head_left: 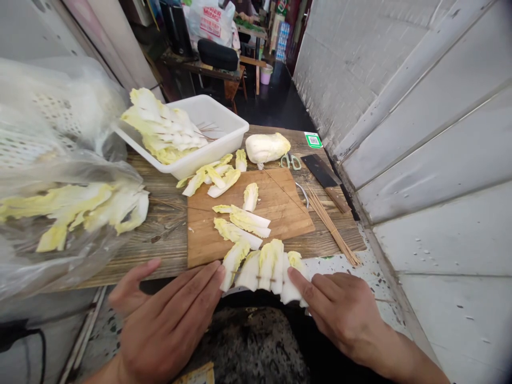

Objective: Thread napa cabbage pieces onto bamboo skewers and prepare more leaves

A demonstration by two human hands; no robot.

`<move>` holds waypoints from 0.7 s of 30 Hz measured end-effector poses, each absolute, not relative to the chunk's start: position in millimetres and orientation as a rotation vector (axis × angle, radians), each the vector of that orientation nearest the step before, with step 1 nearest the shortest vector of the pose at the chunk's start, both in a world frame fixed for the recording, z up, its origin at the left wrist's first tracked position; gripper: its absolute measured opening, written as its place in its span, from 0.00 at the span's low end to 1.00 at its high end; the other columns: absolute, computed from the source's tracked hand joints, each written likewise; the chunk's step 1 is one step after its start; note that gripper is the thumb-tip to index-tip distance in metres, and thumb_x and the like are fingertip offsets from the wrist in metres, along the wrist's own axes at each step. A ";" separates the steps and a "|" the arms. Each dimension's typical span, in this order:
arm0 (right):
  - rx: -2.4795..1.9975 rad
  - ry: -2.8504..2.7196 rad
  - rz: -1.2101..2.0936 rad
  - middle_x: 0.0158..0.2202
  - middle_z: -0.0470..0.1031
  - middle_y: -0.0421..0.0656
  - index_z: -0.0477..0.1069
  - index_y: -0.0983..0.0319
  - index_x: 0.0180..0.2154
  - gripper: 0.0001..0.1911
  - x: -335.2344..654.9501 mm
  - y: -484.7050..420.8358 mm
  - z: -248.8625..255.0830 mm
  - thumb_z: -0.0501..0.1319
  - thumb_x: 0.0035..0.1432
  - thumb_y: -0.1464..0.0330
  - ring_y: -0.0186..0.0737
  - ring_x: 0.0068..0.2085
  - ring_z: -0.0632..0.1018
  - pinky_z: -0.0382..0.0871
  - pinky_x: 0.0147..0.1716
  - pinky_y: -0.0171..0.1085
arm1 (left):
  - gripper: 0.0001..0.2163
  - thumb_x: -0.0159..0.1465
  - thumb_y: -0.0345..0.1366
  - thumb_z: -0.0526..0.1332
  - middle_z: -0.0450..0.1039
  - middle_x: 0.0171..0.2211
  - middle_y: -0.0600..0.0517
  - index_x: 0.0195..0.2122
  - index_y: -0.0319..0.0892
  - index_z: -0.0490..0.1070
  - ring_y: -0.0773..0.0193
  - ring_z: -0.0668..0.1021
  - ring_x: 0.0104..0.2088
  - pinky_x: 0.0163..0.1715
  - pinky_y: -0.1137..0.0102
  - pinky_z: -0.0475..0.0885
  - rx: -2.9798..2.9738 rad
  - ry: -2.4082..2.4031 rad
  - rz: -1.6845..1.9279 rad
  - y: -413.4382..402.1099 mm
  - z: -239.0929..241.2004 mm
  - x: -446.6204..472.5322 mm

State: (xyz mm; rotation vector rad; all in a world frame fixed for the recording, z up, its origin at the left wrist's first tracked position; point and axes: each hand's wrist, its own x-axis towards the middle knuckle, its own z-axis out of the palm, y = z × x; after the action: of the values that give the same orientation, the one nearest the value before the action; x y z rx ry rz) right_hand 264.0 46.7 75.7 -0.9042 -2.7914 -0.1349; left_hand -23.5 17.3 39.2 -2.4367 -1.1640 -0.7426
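Several napa cabbage leaf pieces (269, 264) are threaded side by side on a thin skewer in front of me, just off the board's near edge. My right hand (344, 306) grips the right end of this cabbage skewer, its index finger lying over a leaf. My left hand (172, 312) has its fingers stretched out, with the fingertips against the leftmost leaf and the thumb apart. On the wooden cutting board (288, 213) lie loose cabbage pieces (248, 220), with more cut leaves (224, 181) by its far left corner.
A white bin (224, 125) holds skewered cabbage (168, 128). Behind the board are a cabbage head (266, 148), green-handled scissors (295, 161) and a cleaver (320, 169). Bamboo skewers (332, 226) lie at right. A plastic bag (72, 160) with leaves stands left. A wall (436, 213) bounds the right.
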 end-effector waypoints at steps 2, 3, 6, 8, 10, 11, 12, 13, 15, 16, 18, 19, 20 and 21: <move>-0.906 -2.793 -0.126 0.25 0.67 0.39 0.63 0.72 0.56 0.20 264.2 45.8 75.2 0.49 0.65 0.75 0.37 0.22 0.64 0.50 0.22 0.40 | 0.10 0.63 0.21 0.56 0.81 0.40 0.43 0.43 0.30 0.73 0.62 0.80 0.44 0.62 0.68 0.60 -2.444 -1.203 -0.770 17.3 39.9 -23.5; -0.908 -2.793 -0.119 0.25 0.67 0.39 0.63 0.72 0.57 0.20 264.4 45.5 75.0 0.50 0.65 0.74 0.37 0.22 0.64 0.50 0.22 0.40 | 0.10 0.63 0.22 0.56 0.81 0.40 0.43 0.43 0.31 0.74 0.62 0.80 0.45 0.62 0.68 0.60 -2.449 -1.214 -0.777 17.1 39.8 -23.4; -0.911 -2.798 -0.102 0.25 0.68 0.40 0.62 0.73 0.57 0.21 265.2 45.1 74.7 0.51 0.64 0.74 0.38 0.23 0.64 0.50 0.22 0.41 | 0.11 0.64 0.22 0.55 0.81 0.41 0.44 0.44 0.33 0.73 0.63 0.80 0.45 0.62 0.68 0.60 -2.429 -1.244 -0.817 15.3 39.6 -21.4; -0.900 -2.801 -0.094 0.25 0.68 0.40 0.62 0.73 0.57 0.21 265.2 45.8 74.6 0.51 0.64 0.74 0.38 0.23 0.64 0.50 0.22 0.41 | 0.11 0.65 0.22 0.54 0.81 0.41 0.46 0.44 0.35 0.74 0.64 0.79 0.46 0.61 0.70 0.61 -2.393 -1.289 -0.868 14.2 41.0 -19.7; -0.885 -2.803 -0.092 0.25 0.67 0.40 0.62 0.74 0.57 0.21 264.7 47.3 74.7 0.51 0.64 0.74 0.38 0.23 0.64 0.50 0.22 0.40 | 0.12 0.65 0.22 0.54 0.81 0.40 0.48 0.44 0.36 0.74 0.66 0.79 0.45 0.60 0.72 0.61 -2.370 -1.313 -0.868 13.4 43.5 -18.8; -0.878 -2.804 -0.091 0.25 0.67 0.40 0.62 0.74 0.57 0.20 264.3 48.2 74.8 0.50 0.64 0.74 0.37 0.23 0.64 0.50 0.22 0.40 | 0.12 0.64 0.22 0.55 0.82 0.40 0.49 0.44 0.37 0.74 0.67 0.80 0.45 0.60 0.73 0.62 -2.379 -1.310 -0.841 13.1 44.6 -18.9; -0.870 -2.804 -0.093 0.25 0.67 0.40 0.63 0.74 0.57 0.20 263.9 49.2 74.9 0.50 0.64 0.74 0.37 0.23 0.64 0.50 0.22 0.40 | 0.12 0.64 0.22 0.55 0.82 0.40 0.49 0.44 0.37 0.74 0.67 0.80 0.45 0.60 0.73 0.61 -2.389 -1.306 -0.817 12.7 45.2 -19.4; -0.864 -2.804 -0.095 0.25 0.67 0.40 0.63 0.74 0.56 0.20 263.5 50.1 75.0 0.50 0.64 0.74 0.37 0.23 0.64 0.50 0.22 0.40 | 0.13 0.64 0.22 0.54 0.82 0.41 0.49 0.45 0.36 0.74 0.67 0.80 0.45 0.60 0.73 0.61 -2.398 -1.304 -0.803 12.2 45.1 -20.0; -0.853 -2.801 -0.094 0.25 0.67 0.40 0.63 0.74 0.56 0.20 263.0 51.3 75.1 0.50 0.64 0.75 0.37 0.22 0.64 0.50 0.22 0.40 | 0.14 0.63 0.21 0.53 0.81 0.43 0.47 0.46 0.35 0.73 0.65 0.79 0.47 0.61 0.72 0.60 -2.428 -1.305 -0.785 10.8 42.8 -21.5; -0.847 -2.800 -0.091 0.24 0.67 0.39 0.63 0.74 0.56 0.20 262.9 51.6 75.2 0.49 0.64 0.75 0.37 0.22 0.64 0.50 0.21 0.40 | 0.14 0.63 0.21 0.53 0.80 0.44 0.46 0.47 0.34 0.72 0.65 0.79 0.48 0.62 0.71 0.59 -2.446 -1.305 -0.779 9.9 40.8 -22.0; -0.843 -2.797 -0.088 0.24 0.67 0.39 0.64 0.74 0.56 0.20 262.8 51.6 75.1 0.49 0.64 0.75 0.37 0.22 0.64 0.50 0.21 0.40 | 0.16 0.62 0.21 0.53 0.79 0.46 0.45 0.49 0.34 0.71 0.63 0.78 0.50 0.63 0.70 0.58 -2.470 -1.302 -0.773 7.9 36.1 -22.3; -0.844 -2.797 -0.087 0.24 0.67 0.39 0.63 0.74 0.56 0.20 262.8 51.4 74.8 0.49 0.64 0.75 0.37 0.22 0.64 0.50 0.21 0.40 | 0.17 0.62 0.21 0.53 0.79 0.47 0.45 0.51 0.34 0.70 0.63 0.78 0.50 0.63 0.70 0.57 -2.475 -1.299 -0.774 7.0 33.9 -22.3; -0.843 -2.797 -0.086 0.24 0.67 0.39 0.63 0.74 0.56 0.20 262.7 51.3 74.4 0.49 0.64 0.75 0.37 0.22 0.64 0.50 0.21 0.40 | 0.18 0.62 0.21 0.53 0.79 0.47 0.45 0.53 0.34 0.69 0.63 0.77 0.51 0.63 0.69 0.57 -2.476 -1.296 -0.777 6.4 32.0 -22.2; -0.842 -2.797 -0.085 0.24 0.67 0.39 0.63 0.74 0.56 0.20 262.5 51.3 73.7 0.50 0.63 0.75 0.37 0.22 0.65 0.50 0.21 0.40 | 0.19 0.62 0.21 0.52 0.79 0.47 0.45 0.55 0.34 0.68 0.64 0.77 0.51 0.63 0.69 0.57 -2.467 -1.296 -0.786 6.2 30.5 -22.4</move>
State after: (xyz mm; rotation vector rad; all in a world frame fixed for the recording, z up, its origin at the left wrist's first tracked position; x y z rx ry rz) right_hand 262.5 51.3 73.7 -0.8420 -2.7974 -0.0849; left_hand -22.4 6.2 30.5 -2.4673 -1.2963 -0.7855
